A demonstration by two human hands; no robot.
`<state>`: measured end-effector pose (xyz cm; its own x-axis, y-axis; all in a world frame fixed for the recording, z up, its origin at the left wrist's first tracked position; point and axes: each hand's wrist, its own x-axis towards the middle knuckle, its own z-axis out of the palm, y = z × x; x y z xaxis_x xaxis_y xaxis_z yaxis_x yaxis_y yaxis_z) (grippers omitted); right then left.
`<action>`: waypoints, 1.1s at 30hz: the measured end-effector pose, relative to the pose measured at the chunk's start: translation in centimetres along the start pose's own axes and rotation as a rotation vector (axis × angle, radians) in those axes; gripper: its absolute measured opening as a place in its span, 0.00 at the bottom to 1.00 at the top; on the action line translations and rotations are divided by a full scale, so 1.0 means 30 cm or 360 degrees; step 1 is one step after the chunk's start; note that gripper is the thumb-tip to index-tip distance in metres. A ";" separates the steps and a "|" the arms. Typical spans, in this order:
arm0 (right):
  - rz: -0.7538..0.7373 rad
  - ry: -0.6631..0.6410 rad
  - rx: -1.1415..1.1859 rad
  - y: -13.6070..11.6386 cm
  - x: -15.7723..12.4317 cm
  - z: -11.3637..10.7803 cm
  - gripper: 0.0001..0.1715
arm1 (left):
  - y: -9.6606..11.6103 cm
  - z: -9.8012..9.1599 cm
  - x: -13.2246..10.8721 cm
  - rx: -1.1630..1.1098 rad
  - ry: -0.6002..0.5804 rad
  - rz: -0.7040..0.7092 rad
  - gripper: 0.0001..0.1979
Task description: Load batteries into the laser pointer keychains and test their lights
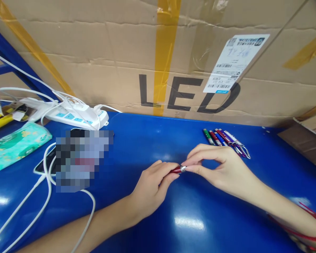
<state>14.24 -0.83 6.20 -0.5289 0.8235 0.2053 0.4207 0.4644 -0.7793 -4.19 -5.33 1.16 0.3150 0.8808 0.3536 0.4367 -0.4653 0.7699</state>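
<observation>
Above the blue table, my left hand (152, 186) is closed around a short red pen-shaped metal tube (176, 170) with a silver end. Most of the tube is hidden by the fingers. My right hand (216, 163) pinches the silver end between thumb and fingertips, with both hands meeting at the tube. Behind the right hand, several similar slim tubes (218, 137) lie side by side in green, red, blue and purple, some with silver tips. A metal clip loop (246, 151) shows at the right of that group.
A large cardboard box (115, 63) marked LED stands along the table's back edge. At left lie a white power strip (76, 117) with tangled cables, a green tissue pack (20, 144), a partly blurred phone-like object (42, 163) and a white cable (93, 200) crossing my left forearm.
</observation>
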 end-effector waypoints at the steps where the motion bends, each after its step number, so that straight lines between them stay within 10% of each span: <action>1: 0.0010 -0.0018 0.0009 -0.004 -0.001 -0.004 0.06 | 0.001 -0.001 -0.002 0.0009 0.0002 0.0051 0.09; 12: -0.0210 -0.0126 -0.0233 -0.026 -0.017 -0.014 0.08 | 0.008 0.001 -0.007 0.0016 -0.0164 0.0165 0.08; 33: 0.0487 -0.0410 0.0290 0.020 0.018 -0.014 0.14 | 0.003 0.006 0.010 -0.0108 -0.0162 -0.0171 0.08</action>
<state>14.51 0.03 6.07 -0.5765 0.7953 -0.1874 0.4618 0.1279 -0.8777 -3.90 -5.14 1.25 0.3549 0.9101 0.2140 0.4160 -0.3587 0.8357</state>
